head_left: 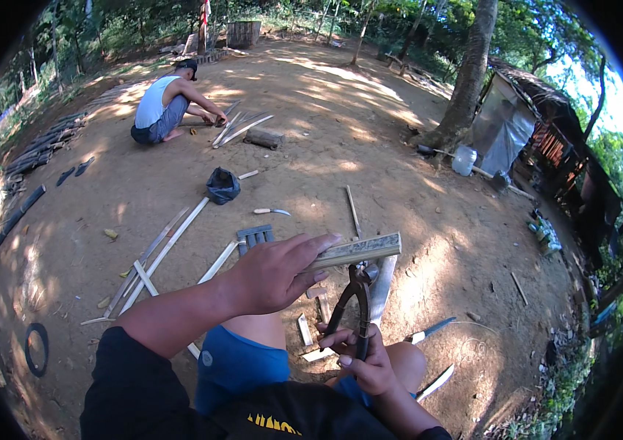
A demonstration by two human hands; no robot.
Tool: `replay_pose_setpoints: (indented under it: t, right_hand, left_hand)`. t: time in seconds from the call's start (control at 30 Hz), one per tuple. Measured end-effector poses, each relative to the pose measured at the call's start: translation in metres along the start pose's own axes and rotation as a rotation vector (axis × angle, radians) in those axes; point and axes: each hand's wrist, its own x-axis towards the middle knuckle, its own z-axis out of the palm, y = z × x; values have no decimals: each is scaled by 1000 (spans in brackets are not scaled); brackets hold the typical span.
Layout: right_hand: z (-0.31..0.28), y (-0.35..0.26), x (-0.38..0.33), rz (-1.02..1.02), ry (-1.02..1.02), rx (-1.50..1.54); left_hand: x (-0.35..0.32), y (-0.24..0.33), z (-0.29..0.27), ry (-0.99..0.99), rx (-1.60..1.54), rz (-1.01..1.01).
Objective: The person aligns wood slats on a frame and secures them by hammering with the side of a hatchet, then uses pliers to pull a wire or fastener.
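My left hand [271, 271] is closed around a short split bamboo slat [361, 251], held out across the middle with its cut end to the right. In my right hand [361, 359] is a pair of dark pincers [362, 304], gripped by the handles, which stand apart. The pincers' jaws are at the slat's lower side; I cannot tell whether they grip anything there. Under my hands, a hammer [320, 295] and a small wood offcut [305, 330] lie on the ground. A flat board [382, 290] runs behind the pincers.
Two long blades, a machete [432, 331] and a knife [437, 382], lie to my right. Ahead are a small curved knife [272, 212], a black bag [222, 186] and long strips [168, 249]. A person [161, 106] squats farther off by a log [264, 138]. A tree [465, 81] stands back right.
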Motion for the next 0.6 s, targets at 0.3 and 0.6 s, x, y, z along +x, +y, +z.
replay_pose_setpoints:
  t: [0.3, 0.6]
  right_hand:
    - [-5, -20, -30, -111, -45, -208]
    - [12, -45, -36, -69, 259, -677]
  left_hand:
    - [6, 39, -10, -23, 164, 165]
    - [18, 56, -14, 49, 189, 395]
